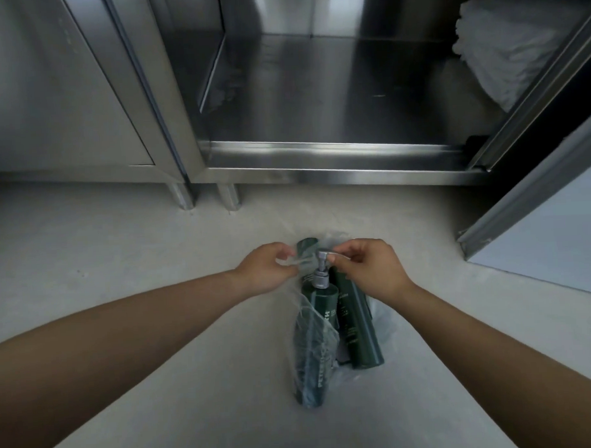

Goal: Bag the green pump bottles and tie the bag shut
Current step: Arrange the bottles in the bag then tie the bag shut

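Dark green pump bottles stand inside a thin clear plastic bag (314, 328) on the pale floor. The front bottle (315, 351) has a silver pump head (322, 258) sticking up out of the bag's mouth. A second green bottle (358, 329) leans beside it on the right. The top of a third green bottle (307, 247) shows behind the pump. My left hand (264, 267) pinches the bag's edge left of the pump. My right hand (370, 266) pinches the bag's edge right of the pump, fingers curled by the nozzle.
An open stainless steel cabinet (335, 154) stands right ahead, its bare lower shelf at floor level. Folded white towels (506, 48) lie on that shelf at the right. The open cabinet door (538, 226) juts out at the right. A shut steel cabinet (61, 98) is at the left.
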The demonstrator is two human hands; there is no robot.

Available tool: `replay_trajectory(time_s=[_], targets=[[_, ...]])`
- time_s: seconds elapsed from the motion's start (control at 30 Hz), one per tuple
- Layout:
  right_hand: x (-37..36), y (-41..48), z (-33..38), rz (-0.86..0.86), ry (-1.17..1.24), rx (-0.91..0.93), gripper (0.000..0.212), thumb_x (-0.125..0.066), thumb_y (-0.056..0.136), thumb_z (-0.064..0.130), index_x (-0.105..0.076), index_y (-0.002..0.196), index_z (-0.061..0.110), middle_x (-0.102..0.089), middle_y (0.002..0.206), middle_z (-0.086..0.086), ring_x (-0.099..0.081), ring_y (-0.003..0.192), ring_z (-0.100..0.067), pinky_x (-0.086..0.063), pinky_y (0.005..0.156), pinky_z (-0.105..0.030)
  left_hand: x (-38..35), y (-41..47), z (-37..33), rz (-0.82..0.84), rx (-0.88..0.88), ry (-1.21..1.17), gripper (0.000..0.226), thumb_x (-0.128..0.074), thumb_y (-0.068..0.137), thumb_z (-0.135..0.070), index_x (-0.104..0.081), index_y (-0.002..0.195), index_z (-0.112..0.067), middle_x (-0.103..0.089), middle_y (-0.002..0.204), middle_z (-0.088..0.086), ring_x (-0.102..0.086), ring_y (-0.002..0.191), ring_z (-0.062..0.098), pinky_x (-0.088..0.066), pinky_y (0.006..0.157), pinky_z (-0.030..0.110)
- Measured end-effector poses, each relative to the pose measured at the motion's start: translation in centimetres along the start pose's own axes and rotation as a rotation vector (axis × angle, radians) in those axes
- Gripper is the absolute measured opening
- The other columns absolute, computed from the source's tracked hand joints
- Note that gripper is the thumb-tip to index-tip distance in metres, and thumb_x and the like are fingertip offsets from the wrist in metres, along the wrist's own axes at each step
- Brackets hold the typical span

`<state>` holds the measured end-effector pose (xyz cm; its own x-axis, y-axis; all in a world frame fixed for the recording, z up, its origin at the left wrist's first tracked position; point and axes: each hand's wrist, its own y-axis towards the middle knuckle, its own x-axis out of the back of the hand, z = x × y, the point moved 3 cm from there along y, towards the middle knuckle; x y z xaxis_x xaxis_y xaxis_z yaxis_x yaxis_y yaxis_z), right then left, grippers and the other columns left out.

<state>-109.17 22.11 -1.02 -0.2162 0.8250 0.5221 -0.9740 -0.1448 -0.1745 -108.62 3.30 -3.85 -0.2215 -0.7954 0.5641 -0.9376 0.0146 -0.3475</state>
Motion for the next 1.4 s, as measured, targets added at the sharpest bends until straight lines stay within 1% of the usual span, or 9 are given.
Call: replay_trajectory(time_s=[0.13,0.37,0.53,0.67,0.83,0.97,1.1,1.3,1.4], targets=[[1.3,-1.0,-0.3,-0.049,-0.026,-0.027,0.013,-0.074,0.078,0.029,-0.073,0.085,0.018,-0.067,0.072,0.008,-0.062,0.064,-0.002,-0.045,0.060,-0.005,-1.1,0.4,0.5,0.137,0.132,0.096,0.059,-0.073,0.076,-0.031,-0.049,0.128,-0.015,-0.051,0.127,0.007,-0.055,0.111,0.020,-0.040,0.082,0.020],[2.5,-2.0,-1.1,-0.083,0.024,-0.067,0.008,-0.074,0.078,0.023,-0.075,0.085,0.019,-0.067,0.068,0.013,-0.059,0.057,0.003,-0.051,0.066,-0.014,-3.4,0.3,1.7,0.310,0.302,-0.080,0.047,-0.058,0.086,-0.009,-0.044,0.130,-0.015,-0.056,0.095,0.006,-0.052,0.071,0.015,-0.048,0.061,0.025],[2.9,-2.3,-1.3,-0.114,0.002,-0.019,0.015,-0.073,0.080,0.019,-0.075,0.094,0.017,-0.064,0.070,0.021,-0.058,0.059,0.014,-0.042,0.061,0.001,-3.6,0.7,1.4,0.119,0.197,0.139,0.064,-0.066,0.076,-0.051,-0.048,0.129,-0.020,-0.045,0.131,0.011,-0.054,0.112,0.024,-0.045,0.082,0.025],[3.3,-2.6,-1.3,-0.109,-0.013,0.009,0.019,-0.071,0.081,0.017,-0.074,0.100,0.017,-0.062,0.073,0.022,-0.055,0.060,0.020,-0.038,0.060,0.004,-4.0,1.0,1.0,0.152,0.219,0.200,0.077,-0.074,0.071,-0.039,-0.037,0.136,-0.023,-0.032,0.137,0.012,-0.048,0.120,0.026,-0.043,0.094,0.026],[4.2,-2.9,-2.1,-0.107,-0.038,0.020,0.017,-0.070,0.082,0.019,-0.074,0.099,0.020,-0.063,0.074,0.023,-0.056,0.061,0.017,-0.039,0.059,0.002,-3.8,1.0,2.0,0.237,0.271,0.319,0.076,-0.062,0.078,-0.009,-0.024,0.143,-0.020,-0.031,0.142,0.014,-0.047,0.123,0.030,-0.046,0.078,0.024],[4.7,-3.0,-2.9,-0.120,-0.041,0.017,0.017,-0.070,0.082,0.019,-0.074,0.098,0.023,-0.067,0.077,0.019,-0.060,0.068,0.002,-0.043,0.064,-0.002,-2.9,1.3,2.9,0.144,0.244,0.165,0.057,-0.061,0.080,-0.007,-0.041,0.134,-0.009,-0.053,0.127,0.014,-0.056,0.112,0.027,-0.043,0.082,0.025],[4.4,-2.6,-2.4,-0.088,-0.043,0.033,0.016,-0.069,0.083,0.020,-0.074,0.098,0.021,-0.068,0.079,0.014,-0.062,0.072,-0.006,-0.043,0.064,-0.001,-1.6,1.3,2.3,-0.051,0.145,0.008,0.013,-0.056,0.086,-0.008,-0.064,0.095,-0.012,-0.061,0.094,0.010,-0.055,0.082,0.020,-0.047,0.077,0.031],[2.4,-1.3,-1.1,-0.069,-0.040,0.062,0.019,-0.069,0.083,0.021,-0.073,0.101,0.017,-0.070,0.086,0.008,-0.060,0.069,0.007,-0.042,0.065,0.001,0.7,0.8,0.7,-0.214,0.032,-0.368,0.013,-0.055,0.090,-0.012,-0.063,0.082,-0.018,-0.061,0.085,0.006,-0.055,0.066,0.013,-0.049,0.048,0.014],[1.4,-0.8,-0.3,-0.058,-0.048,0.082,0.019,-0.069,0.083,0.020,-0.073,0.101,0.016,-0.068,0.083,0.010,-0.057,0.064,0.017,-0.039,0.063,0.003,1.7,0.5,-0.1,-0.212,0.014,-0.503,0.011,-0.057,0.090,-0.016,-0.060,0.081,-0.021,-0.062,0.084,0.005,-0.059,0.070,0.017,-0.051,0.056,0.022]])
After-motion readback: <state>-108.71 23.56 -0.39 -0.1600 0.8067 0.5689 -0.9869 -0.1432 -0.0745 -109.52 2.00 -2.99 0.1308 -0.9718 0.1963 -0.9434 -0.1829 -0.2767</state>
